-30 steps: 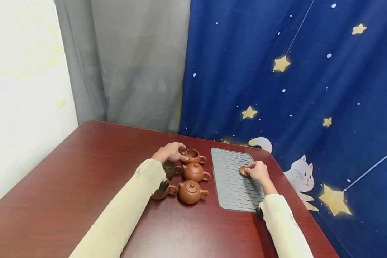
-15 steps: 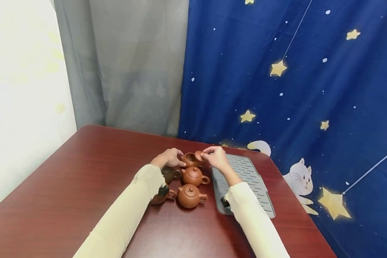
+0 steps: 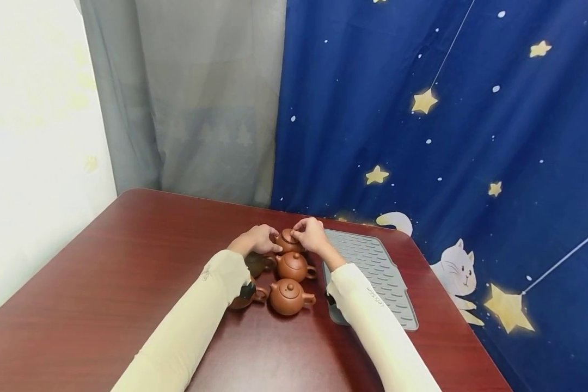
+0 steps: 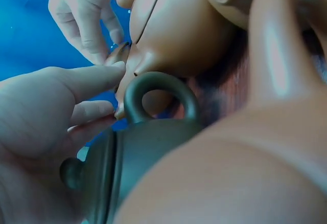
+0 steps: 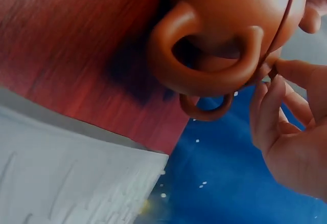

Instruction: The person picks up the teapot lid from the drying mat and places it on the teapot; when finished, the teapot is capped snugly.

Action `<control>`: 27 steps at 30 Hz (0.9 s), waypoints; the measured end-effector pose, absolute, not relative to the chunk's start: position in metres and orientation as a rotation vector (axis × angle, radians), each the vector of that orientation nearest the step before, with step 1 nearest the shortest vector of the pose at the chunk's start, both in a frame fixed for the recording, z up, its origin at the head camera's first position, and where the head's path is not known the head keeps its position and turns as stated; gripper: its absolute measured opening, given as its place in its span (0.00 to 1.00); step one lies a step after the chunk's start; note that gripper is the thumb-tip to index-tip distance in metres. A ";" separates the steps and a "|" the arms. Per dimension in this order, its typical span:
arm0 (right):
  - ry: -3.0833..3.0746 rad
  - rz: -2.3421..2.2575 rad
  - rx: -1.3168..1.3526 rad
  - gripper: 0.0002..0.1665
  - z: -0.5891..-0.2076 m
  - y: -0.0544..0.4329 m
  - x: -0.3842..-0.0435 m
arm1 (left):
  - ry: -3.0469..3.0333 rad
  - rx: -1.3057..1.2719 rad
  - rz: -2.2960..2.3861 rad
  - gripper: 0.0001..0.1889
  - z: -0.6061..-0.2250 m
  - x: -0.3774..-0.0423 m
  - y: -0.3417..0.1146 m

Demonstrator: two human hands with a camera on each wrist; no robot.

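In the head view, my right hand pinches the knob of a reddish-brown teapot lid, which sits over the mouth of the farthest clay teapot. My left hand grips that same teapot at its spout side, thumb on one side and fingers on the other. A matching lidded teapot stands just nearer, and another nearest me. The dark green teapot lies under my left hand in the left wrist view. Part of a further brown teapot shows beside my left cuff.
A grey ribbed mat lies to the right of the teapots, partly under my right forearm. All stand on a dark red wooden table. Behind its far edge hangs a blue starry curtain, with a grey one on the left.
My right hand has lifted the lid off the grey mat, carried it left and brought it onto the open far teapot. My left hand has stayed at that teapot.
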State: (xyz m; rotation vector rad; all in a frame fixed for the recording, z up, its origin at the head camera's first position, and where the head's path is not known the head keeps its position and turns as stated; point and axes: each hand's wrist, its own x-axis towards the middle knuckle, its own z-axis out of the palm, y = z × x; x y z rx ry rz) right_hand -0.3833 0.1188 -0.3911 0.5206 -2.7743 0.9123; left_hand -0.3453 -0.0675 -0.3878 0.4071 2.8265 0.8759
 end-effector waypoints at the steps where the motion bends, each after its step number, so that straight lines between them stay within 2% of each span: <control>1: -2.786 0.871 0.539 0.04 -0.390 0.119 -0.384 | 2.822 0.399 0.870 0.26 -0.386 -0.345 -0.067; 7: -2.777 0.808 0.588 0.11 -0.383 0.123 -0.382 | 2.853 0.392 0.777 0.31 -0.374 -0.344 -0.071; 13: -2.583 0.574 0.621 0.24 -0.379 0.139 -0.360 | 3.129 0.439 0.535 0.33 -0.370 -0.333 -0.086; 20: -2.490 0.025 0.683 0.46 -0.376 0.147 -0.324 | 3.483 0.717 0.171 0.40 -0.363 -0.301 -0.097; 27: -2.489 -0.176 0.664 0.53 -0.374 0.146 -0.303 | 3.577 0.901 -0.063 0.46 -0.359 -0.276 -0.093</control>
